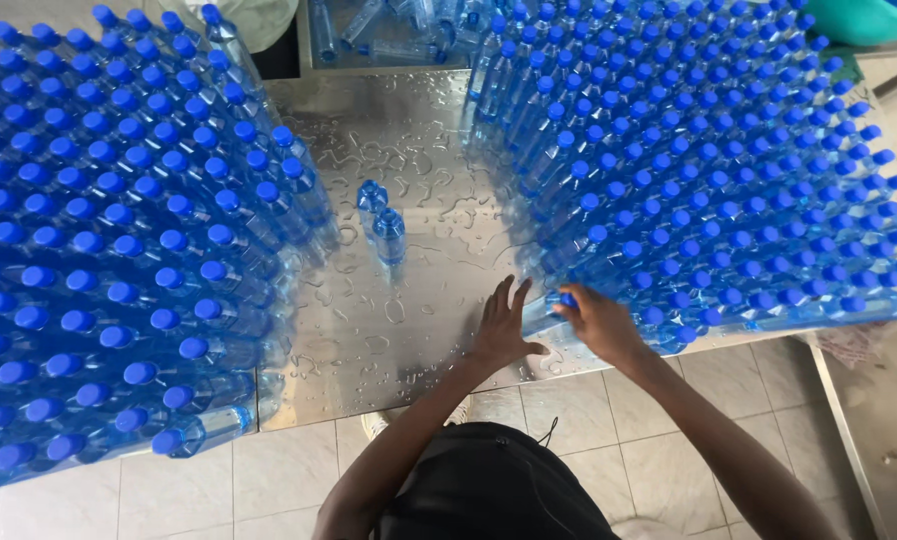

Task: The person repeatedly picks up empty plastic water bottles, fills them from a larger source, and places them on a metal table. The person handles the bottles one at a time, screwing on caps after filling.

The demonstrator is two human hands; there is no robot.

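Both hands sit low in the middle of the frame: the left hand [504,325] lies flat with its fingers spread wide on the wet metal table [399,340], holding nothing, and the right hand [597,318] is closed around the blue cap of a clear water bottle [554,308] that leans at the near edge of the big bunch of bottles [709,160] on the right. That bottle is between the two hands, just beside the left fingers. Two lone bottles [382,222] stand further up the table, well apart from the hands, and another big bunch of blue-capped bottles [119,230] fills the left of the frame.
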